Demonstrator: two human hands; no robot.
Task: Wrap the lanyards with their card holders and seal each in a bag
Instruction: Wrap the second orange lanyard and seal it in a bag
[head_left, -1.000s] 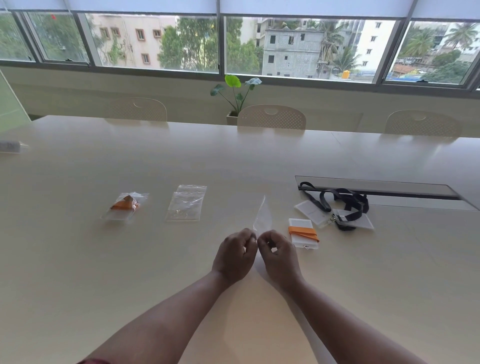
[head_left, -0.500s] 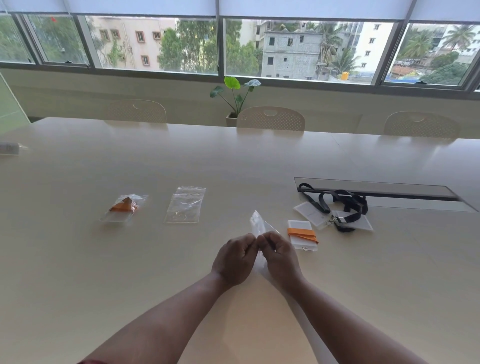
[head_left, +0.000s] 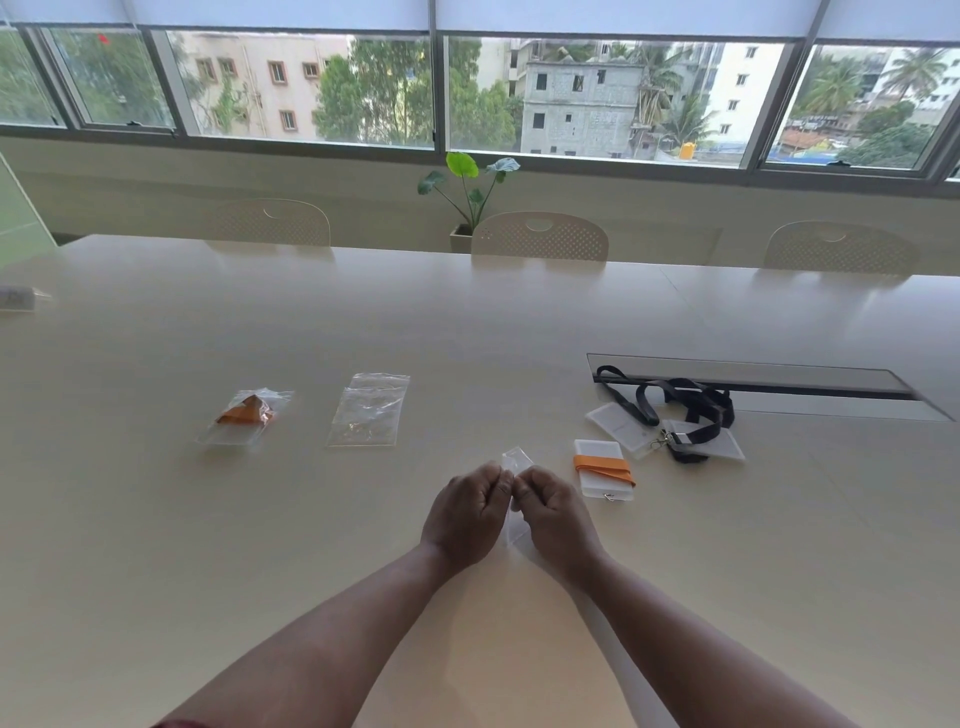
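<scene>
Head view, sole view on record: a pale table (head_left: 156, 519) bearing the task's stock. Item, one clear bag (head_left: 515, 462), held just above the table between both hands; only its upper corner shows beyond the knuckles, with a sliver below them. Item, left hand (head_left: 467, 512), fingers curled, pinching the bag's edge from its side. Item, right hand (head_left: 556, 514), likewise curled and pinching the same bag from the other side; the two hands sit knuckle to knuckle, nearly touching, forearms converging from the near edge. Step in hand, by judgement: working the mouth of this bag apart so it can receive a bundle; whether the mouth is already parted cannot be told. Item, wrapped card holder (head_left: 603, 470), orange strap wound round it, lying just beside the right hand, not yet bagged. Next move, by judgement: one hand keeps the bag mouth open while the other fetches this bundle and slides it in, then the strip is pressed closed. Item, black lanyards (head_left: 691, 410), loose and unwound over their card holders, farther right, still to be wrapped. Item, spare empty bag (head_left: 370, 410), flat, well left of the hands. Item, sealed orange bundle (head_left: 244, 415), in its bag, farthest left, appearing finished.
</scene>
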